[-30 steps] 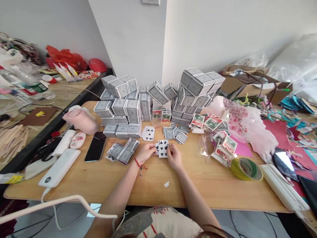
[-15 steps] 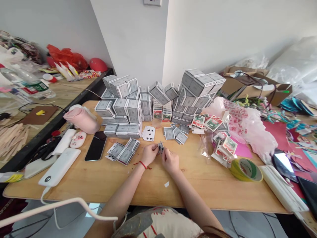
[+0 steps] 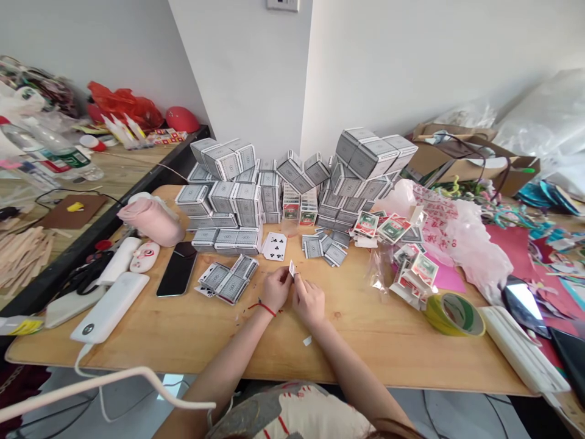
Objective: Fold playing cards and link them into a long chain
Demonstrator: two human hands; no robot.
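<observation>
Pinching a playing card (image 3: 292,267) over the middle of the wooden table (image 3: 388,347), clamping it with the fingertips of the left hand (image 3: 276,289) and touching its right side with the index finger of the right hand (image 3: 309,301); not showing whether clamping there too. Showing the card nearly edge-on, tilting it up from the fingers, pointing its visible long axis far and slightly left, and hiding its near end.

Facing a face-up club card (image 3: 275,246) just far and left, and loose grey-backed cards (image 3: 323,246) just far and right. Having a grey-backed pile (image 3: 228,278) lying on the left, near a black phone (image 3: 177,269).

Facing, farther off, stacked grey-patterned blocks (image 3: 223,201) on both sides, bracketing red and green packs (image 3: 291,211). Passing right to heaped card boxes (image 3: 414,277), some gaping, not showing whether holding cards; then, farther right, to a cardboard box (image 3: 479,174), gaping and holding items too jumbled to name.

Having open wood for moving between the hands and the table's near edge, past a white paper scrap (image 3: 308,341); meeting a white power bank (image 3: 109,308) at left and a yellow tape roll (image 3: 456,314) at right.
</observation>
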